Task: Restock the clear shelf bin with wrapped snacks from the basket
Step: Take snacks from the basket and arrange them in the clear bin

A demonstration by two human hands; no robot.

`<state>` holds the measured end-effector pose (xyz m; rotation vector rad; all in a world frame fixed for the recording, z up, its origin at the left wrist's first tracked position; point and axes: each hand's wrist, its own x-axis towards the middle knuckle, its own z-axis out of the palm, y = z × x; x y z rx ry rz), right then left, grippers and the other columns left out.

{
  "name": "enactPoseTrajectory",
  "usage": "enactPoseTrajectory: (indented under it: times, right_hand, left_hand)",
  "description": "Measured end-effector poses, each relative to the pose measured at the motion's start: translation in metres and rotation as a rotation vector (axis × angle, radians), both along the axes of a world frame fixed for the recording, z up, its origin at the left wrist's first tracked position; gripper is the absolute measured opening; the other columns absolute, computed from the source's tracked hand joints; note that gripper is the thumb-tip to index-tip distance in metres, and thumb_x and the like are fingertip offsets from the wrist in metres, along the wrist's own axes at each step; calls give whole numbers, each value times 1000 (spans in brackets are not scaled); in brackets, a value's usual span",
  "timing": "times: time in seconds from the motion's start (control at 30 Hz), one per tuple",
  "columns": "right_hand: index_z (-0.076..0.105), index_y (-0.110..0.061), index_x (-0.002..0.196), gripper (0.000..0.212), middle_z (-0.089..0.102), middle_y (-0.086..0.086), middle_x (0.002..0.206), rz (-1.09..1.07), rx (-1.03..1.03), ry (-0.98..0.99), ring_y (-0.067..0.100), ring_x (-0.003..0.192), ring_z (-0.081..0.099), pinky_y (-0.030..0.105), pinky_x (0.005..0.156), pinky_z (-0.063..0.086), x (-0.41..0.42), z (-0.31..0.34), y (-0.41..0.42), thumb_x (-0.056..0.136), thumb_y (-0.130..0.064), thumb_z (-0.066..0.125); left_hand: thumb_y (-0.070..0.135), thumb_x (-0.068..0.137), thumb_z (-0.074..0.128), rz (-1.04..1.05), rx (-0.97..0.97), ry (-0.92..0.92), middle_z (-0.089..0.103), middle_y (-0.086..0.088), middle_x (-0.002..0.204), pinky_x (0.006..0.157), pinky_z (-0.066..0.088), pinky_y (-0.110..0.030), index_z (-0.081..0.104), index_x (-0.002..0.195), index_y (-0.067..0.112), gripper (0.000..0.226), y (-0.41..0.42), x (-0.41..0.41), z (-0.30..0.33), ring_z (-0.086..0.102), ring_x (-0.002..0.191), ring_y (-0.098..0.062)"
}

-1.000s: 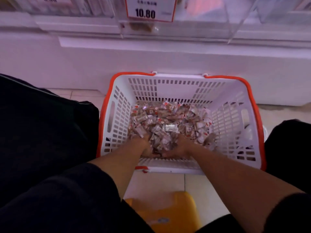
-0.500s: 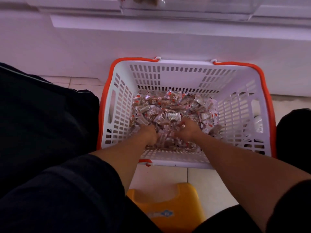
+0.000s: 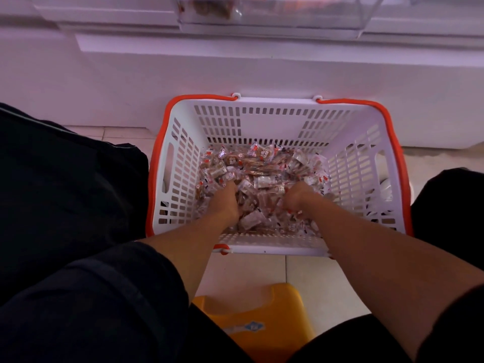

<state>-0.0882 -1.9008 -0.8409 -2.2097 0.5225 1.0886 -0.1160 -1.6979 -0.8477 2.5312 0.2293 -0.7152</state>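
While one yellow stool (image 3: 258,318) is sitting nearest, two hands, left hand (image 3: 225,203) and right hand (image 3: 298,196), are digging into the one basket (image 3: 262,119), fingers curling around wrapped snacks (image 3: 262,166) (too many to count); beyond it, one clear shelf bin (image 3: 275,11) is hanging.

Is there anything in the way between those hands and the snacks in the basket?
Nothing visible. Both the left hand and right hand are already sunk into the pile of small clear-wrapped brown snacks inside the open-topped white slotted basket with orange rim.
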Motion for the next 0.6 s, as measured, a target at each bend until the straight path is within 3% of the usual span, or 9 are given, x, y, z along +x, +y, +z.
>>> enactPoseTrajectory:
  times: [0.07, 0.13, 0.23, 0.3, 0.4, 0.47, 0.53, 0.6]
  right_hand:
    - [61, -7, 89, 7, 64, 11, 81, -108, 42, 29, 23, 67, 65, 36, 61, 59, 7, 7, -6, 88, -6, 67]
    - [60, 4, 102, 14, 65, 17, 92, -253, 166, 97, 26, 70, 71, 39, 57, 61, 15, 16, -11, 90, -1, 65]
    - [61, 2, 108, 23, 66, 19, 102, -237, 253, 64, 31, 90, 71, 45, 76, 61, 26, 32, -16, 87, 2, 69]
    - [63, -6, 110, 28, 68, 18, 102, -120, 231, 54, 26, 85, 67, 35, 64, 58, 26, 36, -19, 84, 1, 72]
    - [63, -11, 106, 26, 67, 13, 96, -68, 242, 129, 19, 76, 61, 26, 53, 50, 19, 30, -25, 84, -1, 73]
    - [63, -13, 104, 25, 64, 9, 90, -61, 222, 150, 16, 68, 56, 24, 49, 48, 10, 23, -27, 85, -1, 73]
    - [64, -13, 108, 28, 62, 7, 91, -47, 189, 160, 16, 68, 55, 26, 49, 49, 1, 15, -29, 84, -2, 73]
    - [65, -10, 114, 34, 65, 12, 100, -70, 188, 176, 23, 78, 61, 34, 60, 57, -7, 12, -31, 83, 0, 74]
  left_hand:
    - [27, 85, 73, 39, -83, -11, 57, -3, 90, 67, 44, -32, 49, 108, 13, 35, -1, 2, 1, 56, 81, -23]
    - [16, 90, 67, 28, -177, 61, 53, -2, 83, 61, 43, -28, 51, 98, 14, 18, -5, 6, 1, 51, 74, -18]
    - [12, 95, 56, -168, -177, 119, 48, -3, 76, 60, 43, -25, 52, 85, 12, 11, -7, 3, -1, 47, 67, -15]
    - [24, 92, 63, -304, -91, 177, 58, -5, 84, 73, 48, -30, 59, 88, 12, 13, -8, -4, -6, 53, 75, -18]
    - [16, 92, 69, -465, -29, 188, 63, -9, 94, 77, 48, -33, 64, 86, 9, 11, -12, -8, -13, 57, 83, -20]
    - [16, 91, 68, -454, -19, 180, 68, -12, 108, 86, 51, -34, 71, 103, 8, 14, -17, -5, -12, 64, 100, -26]
    - [22, 89, 68, -485, 16, 163, 68, -6, 112, 92, 52, -36, 70, 110, 16, 23, -20, -3, -9, 64, 105, -24]
    - [24, 83, 73, -375, -14, 131, 68, -3, 107, 87, 53, -34, 65, 109, 18, 28, -21, -5, -8, 65, 99, -22]
